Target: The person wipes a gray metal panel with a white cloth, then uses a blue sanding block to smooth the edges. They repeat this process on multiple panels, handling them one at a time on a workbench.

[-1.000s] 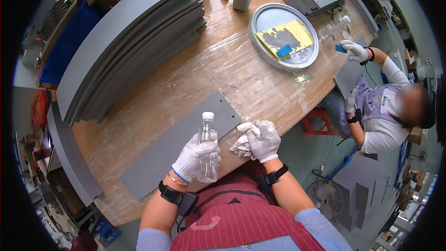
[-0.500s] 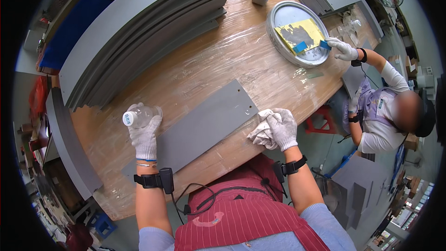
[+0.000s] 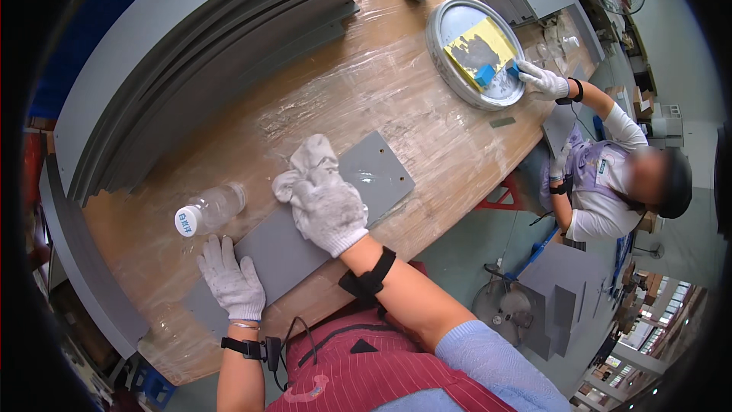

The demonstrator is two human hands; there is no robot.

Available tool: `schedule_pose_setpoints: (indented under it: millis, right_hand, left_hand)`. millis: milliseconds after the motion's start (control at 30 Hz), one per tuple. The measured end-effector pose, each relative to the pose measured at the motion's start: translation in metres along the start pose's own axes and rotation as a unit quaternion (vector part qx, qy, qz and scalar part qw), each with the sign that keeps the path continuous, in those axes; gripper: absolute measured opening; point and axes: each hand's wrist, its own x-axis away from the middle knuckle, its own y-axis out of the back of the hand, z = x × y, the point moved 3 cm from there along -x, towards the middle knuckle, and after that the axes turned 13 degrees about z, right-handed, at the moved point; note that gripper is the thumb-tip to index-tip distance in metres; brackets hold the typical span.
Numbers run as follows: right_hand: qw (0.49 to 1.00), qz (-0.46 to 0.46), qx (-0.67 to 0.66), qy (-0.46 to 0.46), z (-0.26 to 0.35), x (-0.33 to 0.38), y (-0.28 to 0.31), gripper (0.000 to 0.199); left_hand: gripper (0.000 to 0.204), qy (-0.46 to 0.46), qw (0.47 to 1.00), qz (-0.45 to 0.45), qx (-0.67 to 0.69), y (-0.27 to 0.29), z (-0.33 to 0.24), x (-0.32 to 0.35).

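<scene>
Grey and flat, the panel (image 3: 305,229) lies on the wooden table (image 3: 381,99) right in front of me. My right hand (image 3: 329,210), gloved in white, presses a crumpled white rag (image 3: 305,168) onto the panel's middle, fingers curled over the cloth. My left hand (image 3: 231,284) rests open and flat on the panel's near left end, holding nothing. A clear plastic bottle (image 3: 207,210) with a white cap stands on the table just beside that hand. Stacked grey sheets (image 3: 198,53) lie beyond. Across the table, another person's gloved hand (image 3: 543,80) reaches a round metal tray (image 3: 450,69).
</scene>
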Motion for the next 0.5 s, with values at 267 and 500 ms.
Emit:
schedule_pose_setpoints:
  millis: [267, 500]
  right_hand:
    - [0.965, -0.151, 0.062, -0.204, -0.111, 0.061, 0.04, 0.013]
    - [0.969, -0.107, 0.026, -0.22, -0.132, 0.052, 0.051, 0.014]
  left_hand:
    - [0.053, 0.003, 1.0, 0.015, -0.006, 0.001, 0.002, 0.0]
    - [0.052, 0.002, 1.0, 0.027, -0.009, 0.008, -0.006, 0.001]
